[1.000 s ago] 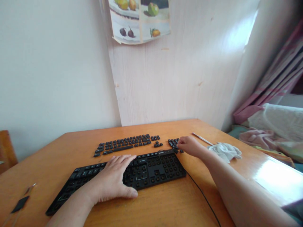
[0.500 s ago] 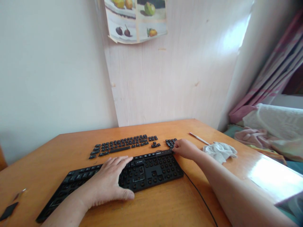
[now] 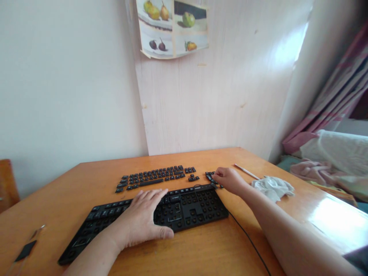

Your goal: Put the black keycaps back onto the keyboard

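Note:
A black keyboard (image 3: 189, 209) with most keycaps removed lies on the orange wooden table (image 3: 201, 249). My left hand (image 3: 143, 222) rests flat on its middle, fingers stretched out. Behind the keyboard, loose black keycaps (image 3: 152, 177) are laid out in rows. My right hand (image 3: 228, 179) reaches to the small group of keycaps (image 3: 209, 176) at the right end, fingers curled in a pinch over them; what they hold is hidden.
A crumpled white cloth (image 3: 273, 187) and a thin white stick (image 3: 246, 171) lie to the right. A black cable (image 3: 247, 239) runs from the keyboard toward me. A small dark tool (image 3: 25, 249) lies at the left edge. Bedding is at the right.
The view shifted slightly. My right hand stays over the right group of keycaps with only small finger movement. My left hand has not moved on the keyboard.

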### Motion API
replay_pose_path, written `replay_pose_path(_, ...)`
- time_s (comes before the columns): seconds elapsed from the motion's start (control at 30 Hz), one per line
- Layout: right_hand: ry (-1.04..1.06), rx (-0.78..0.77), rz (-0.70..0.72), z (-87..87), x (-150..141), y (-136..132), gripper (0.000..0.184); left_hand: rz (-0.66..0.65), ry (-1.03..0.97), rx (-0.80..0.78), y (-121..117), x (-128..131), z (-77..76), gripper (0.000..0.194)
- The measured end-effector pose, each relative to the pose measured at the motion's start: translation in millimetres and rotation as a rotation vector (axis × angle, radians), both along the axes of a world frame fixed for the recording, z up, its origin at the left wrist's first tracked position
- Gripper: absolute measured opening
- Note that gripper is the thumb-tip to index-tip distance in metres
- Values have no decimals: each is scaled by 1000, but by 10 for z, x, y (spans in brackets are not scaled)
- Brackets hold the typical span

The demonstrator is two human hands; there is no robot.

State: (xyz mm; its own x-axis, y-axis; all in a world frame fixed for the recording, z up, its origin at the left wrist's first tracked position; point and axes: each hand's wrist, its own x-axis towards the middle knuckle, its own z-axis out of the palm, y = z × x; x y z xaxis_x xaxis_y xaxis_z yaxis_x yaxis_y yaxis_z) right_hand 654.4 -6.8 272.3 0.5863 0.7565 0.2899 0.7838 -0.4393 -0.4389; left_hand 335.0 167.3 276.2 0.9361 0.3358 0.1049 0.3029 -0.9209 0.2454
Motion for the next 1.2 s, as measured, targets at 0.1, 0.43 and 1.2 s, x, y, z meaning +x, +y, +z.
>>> replay_pose_path(0.1, -13, 27, -25, 16, -33, 10, 25, 4, -30, 5, 0, 1, 10, 107)
replay_pose_path(0.43, -41, 13, -59, 4, -105, 39, 28, 183, -220, -118, 144, 23, 46, 70)
replay_pose_path(1.2, -48, -10, 53, -105, -90, 84, 19, 102, -227, -18, 77, 485, 59, 33)
